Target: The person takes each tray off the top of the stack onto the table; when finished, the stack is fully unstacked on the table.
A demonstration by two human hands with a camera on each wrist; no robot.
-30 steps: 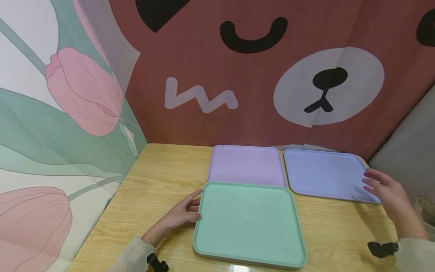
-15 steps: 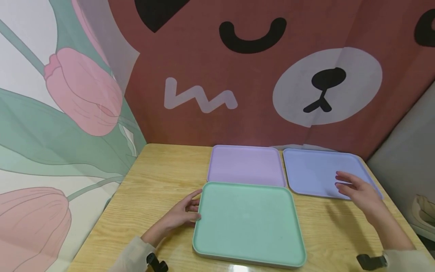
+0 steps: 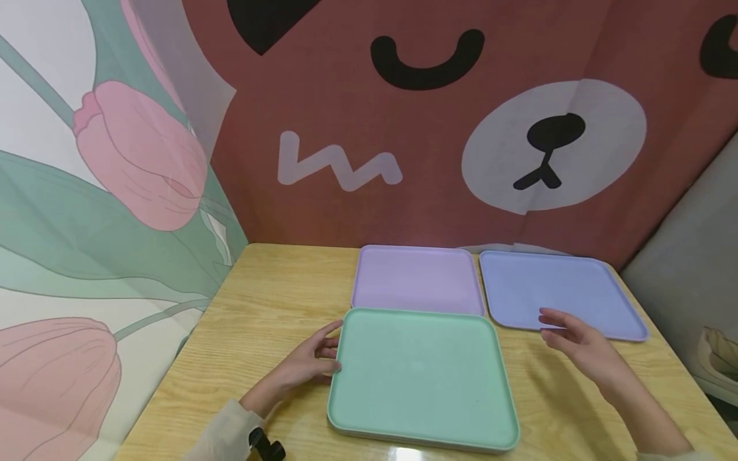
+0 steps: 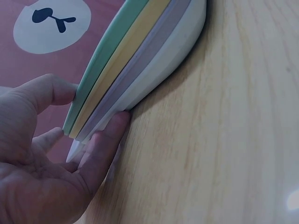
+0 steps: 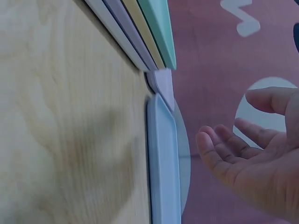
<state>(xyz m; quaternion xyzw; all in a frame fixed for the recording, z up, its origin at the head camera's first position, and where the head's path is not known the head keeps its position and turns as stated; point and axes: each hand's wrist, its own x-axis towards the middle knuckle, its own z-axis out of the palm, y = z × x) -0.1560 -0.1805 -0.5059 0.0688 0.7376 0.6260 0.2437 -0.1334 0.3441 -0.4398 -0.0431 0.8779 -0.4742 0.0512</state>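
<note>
From the head view, the left hand [image 3: 305, 365] holds the left edge of a green-topped tray stack [image 3: 423, 381] at the near middle of the table [image 3: 277, 288]; a purple tray [image 3: 418, 280] lies just beyond, a blue tray [image 3: 567, 288] far right. The right hand [image 3: 590, 355] hangs raised by the blue tray's near edge. In the left wrist view, digits span the stack's green, yellow, purple and white layers. The right wrist view shows that hand's grip wide, holding nothing.

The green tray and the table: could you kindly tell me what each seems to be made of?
Green tray: probably molded plastic with a satin finish, judging by its even color, smooth face and rounded corners.
Table: wood or wood-look laminate, slightly glossy; it shows grain lines and a bright reflection, but I cannot tell whether the grain is real.
</note>
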